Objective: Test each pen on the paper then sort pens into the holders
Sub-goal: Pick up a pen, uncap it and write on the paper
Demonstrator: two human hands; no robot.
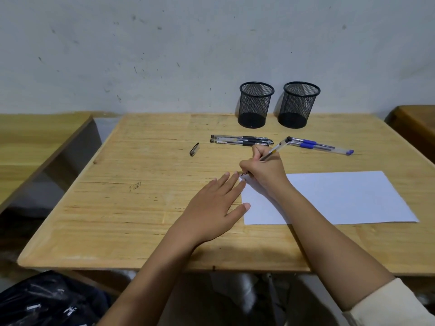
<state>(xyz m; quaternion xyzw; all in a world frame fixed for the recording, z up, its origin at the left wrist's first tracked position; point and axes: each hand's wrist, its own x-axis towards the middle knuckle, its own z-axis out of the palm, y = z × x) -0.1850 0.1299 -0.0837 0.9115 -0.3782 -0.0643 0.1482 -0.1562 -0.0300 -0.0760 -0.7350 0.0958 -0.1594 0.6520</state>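
The pen under test (275, 149) is gripped in the right hand (263, 170), fingers curled round its lower barrel, and it is uncapped, with its tip touching the far left corner of the single white sheet of paper (341, 196). The left hand (211, 208) lies flat with straight, spread fingers, holding nothing; its fingertips press the paper's left edge and its palm rests on the wooden table (141, 184). One loose black pen cap (194, 149) lies apart to the left. Just beyond the right hand, two black pens (242, 140) lie side by side, touching. To the right lie what look like two blue pens (322, 145), close together. At the table's far edge by the wall stand two upright black mesh holders, the left holder (255, 104) and the right holder (297, 104), near each other.
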